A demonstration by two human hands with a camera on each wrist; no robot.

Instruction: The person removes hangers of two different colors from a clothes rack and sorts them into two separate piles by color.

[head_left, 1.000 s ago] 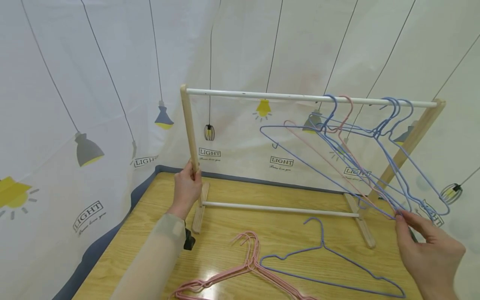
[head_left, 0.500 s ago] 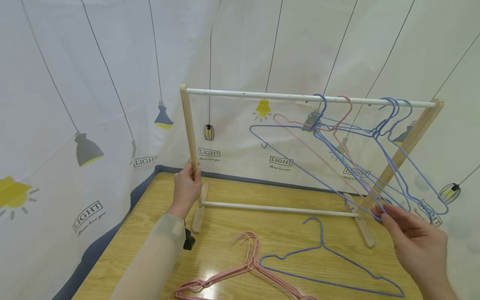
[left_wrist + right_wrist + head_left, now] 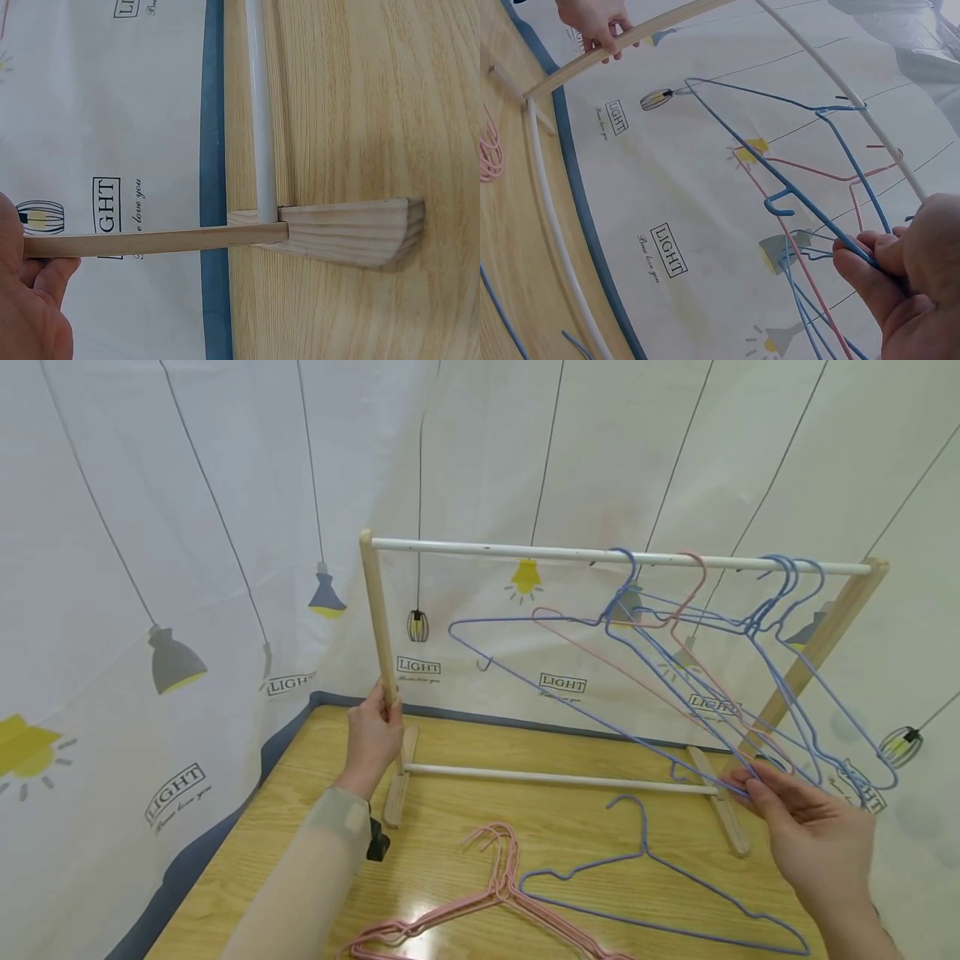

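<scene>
My left hand [image 3: 374, 732] grips the left wooden post [image 3: 378, 610] of a small clothes rack, whose white top rail [image 3: 495, 550] runs to the right. With thumb and fingers my right hand [image 3: 813, 827] pinches the lower right corner of a blue hanger [image 3: 555, 691], which hangs by its hook from the rail and slants toward me. Right behind it on the rail hangs a pink hanger [image 3: 622, 662]. Several more blue hangers [image 3: 801, 710] hang near the right post [image 3: 817, 647]. The right wrist view shows the pinched blue hanger [image 3: 742, 139] in front of the pink one.
Several pink hangers [image 3: 465, 906] lie stacked on the wooden table [image 3: 247, 877], and a single blue hanger [image 3: 663, 929] lies beside them. A white lower bar [image 3: 555, 778] joins the rack's feet. Behind hangs a pale curtain [image 3: 247, 485] printed with lamps.
My right hand has moved left, sliding the blue hanger's hook leftward along the rail, away from the pink hanger. The pink hanger has swung slightly. My left hand stays on the post.
</scene>
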